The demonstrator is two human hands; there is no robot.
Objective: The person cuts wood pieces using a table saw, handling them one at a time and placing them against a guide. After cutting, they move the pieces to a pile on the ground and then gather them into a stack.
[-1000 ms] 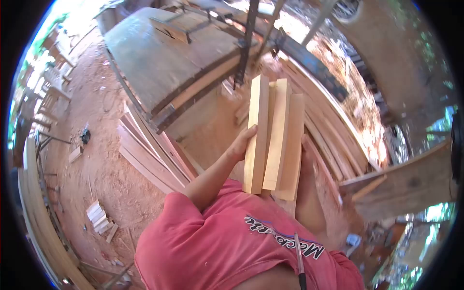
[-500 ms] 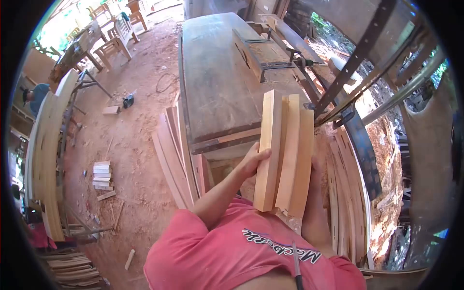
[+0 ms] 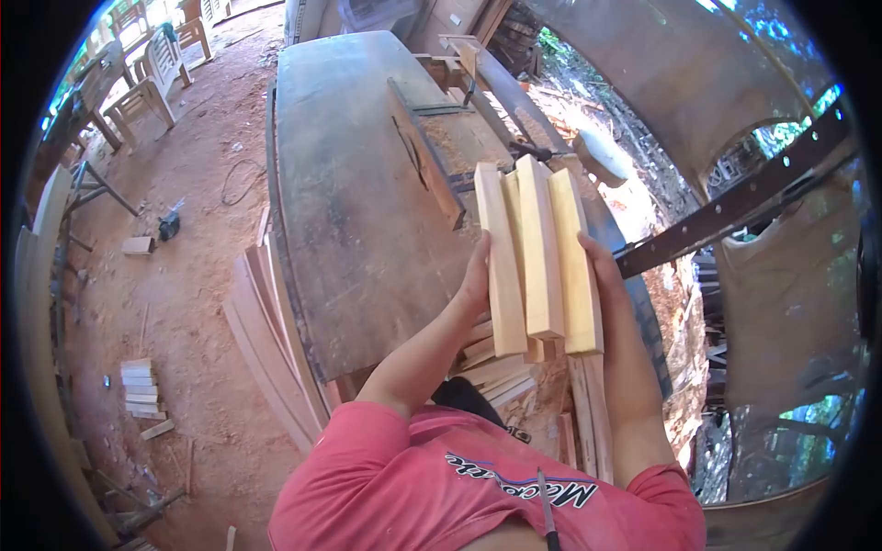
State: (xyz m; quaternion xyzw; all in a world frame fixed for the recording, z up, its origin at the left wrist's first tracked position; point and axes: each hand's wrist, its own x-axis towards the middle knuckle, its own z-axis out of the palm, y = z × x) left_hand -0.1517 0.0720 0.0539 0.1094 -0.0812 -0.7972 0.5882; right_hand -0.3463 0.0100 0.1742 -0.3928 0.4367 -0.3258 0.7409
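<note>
Both of my hands are engaged on one load. My left grip [image 3: 476,275] is clamped on the left side of a bundle of pale wood pieces [image 3: 542,257], and my right grip [image 3: 599,264] is clamped on its right side, the two pressing it from opposite faces; the fingers beneath are hidden. The bundle is held up at the near right of the table [image 3: 349,184]; I cannot tell whether any part of it touches that surface. Three lengths face me side by side, slightly staggered, with more wood behind them; the exact count cannot be told. On the table, an upright wooden board [image 3: 427,156] stands towards the right. Long reddish boards [image 3: 271,340] lie along the table's near left side. Well to the left of the table, a row of small cut pieces [image 3: 141,390] rests on the dirt floor [image 3: 202,294]. Pale chairs [image 3: 161,64] stand beyond, to the table's far left.
</note>
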